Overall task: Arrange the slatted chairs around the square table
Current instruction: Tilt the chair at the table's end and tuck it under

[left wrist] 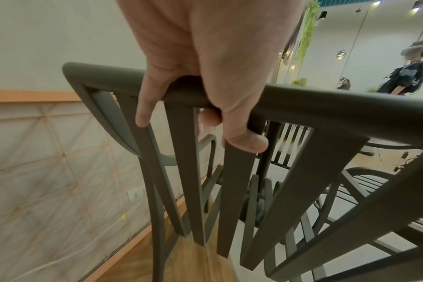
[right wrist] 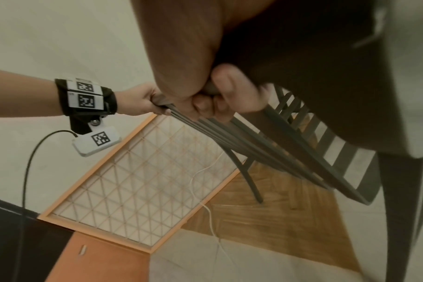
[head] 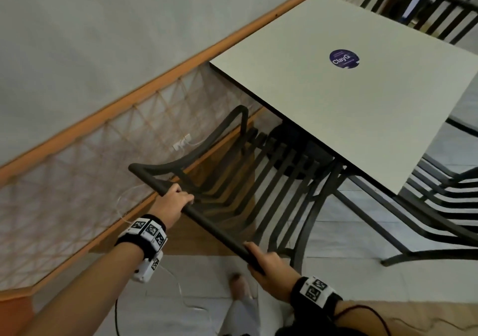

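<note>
Slatted chair (head: pixel 258 180) sits part-tucked under the near edge of the square worktop (head: pixel 349 90), seat ahead of us, top rail running left-right. We hold that rail with left hand (head: pixel 173 201) and right hand (head: pixel 269 266), both grips curled round it. Push goes straight ahead, along the seat axis; we judge neither hand nearer.

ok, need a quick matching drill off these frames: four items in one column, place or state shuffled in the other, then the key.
1. left hand
2. right hand
3. round sticker
4. near chair

A. on the table top
B. grips the top rail near its wall-side corner
C. seat partly under the table
D. grips the top rail at its other end

Pairs: 1-B, 2-D, 3-A, 4-C
</note>
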The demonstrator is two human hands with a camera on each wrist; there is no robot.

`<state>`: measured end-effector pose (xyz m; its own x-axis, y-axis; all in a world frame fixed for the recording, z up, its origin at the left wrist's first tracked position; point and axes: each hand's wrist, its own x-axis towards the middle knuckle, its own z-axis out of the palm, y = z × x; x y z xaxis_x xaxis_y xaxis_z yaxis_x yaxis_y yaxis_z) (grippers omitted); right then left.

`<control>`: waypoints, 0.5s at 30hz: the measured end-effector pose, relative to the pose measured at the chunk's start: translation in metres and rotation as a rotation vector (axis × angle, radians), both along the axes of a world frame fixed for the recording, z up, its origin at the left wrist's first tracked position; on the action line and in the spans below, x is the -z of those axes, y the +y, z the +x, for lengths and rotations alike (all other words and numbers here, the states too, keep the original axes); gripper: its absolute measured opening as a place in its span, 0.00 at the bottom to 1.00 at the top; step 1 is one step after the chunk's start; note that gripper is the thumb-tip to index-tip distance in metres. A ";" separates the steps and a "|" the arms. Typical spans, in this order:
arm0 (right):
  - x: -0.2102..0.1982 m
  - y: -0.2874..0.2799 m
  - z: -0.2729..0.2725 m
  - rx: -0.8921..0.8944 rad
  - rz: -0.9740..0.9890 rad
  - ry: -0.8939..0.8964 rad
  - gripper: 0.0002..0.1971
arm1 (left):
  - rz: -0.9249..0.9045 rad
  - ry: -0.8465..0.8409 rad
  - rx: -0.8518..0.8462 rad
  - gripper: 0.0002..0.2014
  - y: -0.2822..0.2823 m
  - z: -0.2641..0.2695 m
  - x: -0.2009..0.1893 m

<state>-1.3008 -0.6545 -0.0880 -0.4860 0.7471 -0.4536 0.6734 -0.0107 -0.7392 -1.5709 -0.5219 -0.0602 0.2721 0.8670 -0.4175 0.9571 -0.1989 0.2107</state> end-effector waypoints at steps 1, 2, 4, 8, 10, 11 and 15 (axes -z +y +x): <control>0.002 -0.001 -0.007 0.007 -0.006 0.003 0.25 | -0.004 -0.010 0.000 0.16 0.003 -0.006 0.000; 0.003 -0.001 -0.013 0.015 -0.009 -0.003 0.25 | -0.021 -0.012 -0.002 0.17 0.006 -0.012 0.001; 0.004 0.003 -0.021 0.029 -0.003 -0.013 0.25 | -0.044 -0.003 -0.010 0.18 0.013 -0.018 0.002; 0.002 0.013 -0.027 0.067 0.014 -0.009 0.25 | -0.005 -0.025 0.005 0.17 0.027 -0.018 0.002; 0.001 0.021 -0.027 0.087 0.035 -0.020 0.25 | 0.014 -0.015 0.013 0.15 0.037 -0.013 -0.001; 0.000 0.026 -0.026 0.095 0.046 -0.027 0.25 | 0.027 -0.001 0.022 0.15 0.043 -0.010 -0.003; -0.005 0.046 -0.019 0.115 0.084 -0.053 0.25 | 0.057 0.015 0.056 0.15 0.069 -0.002 -0.005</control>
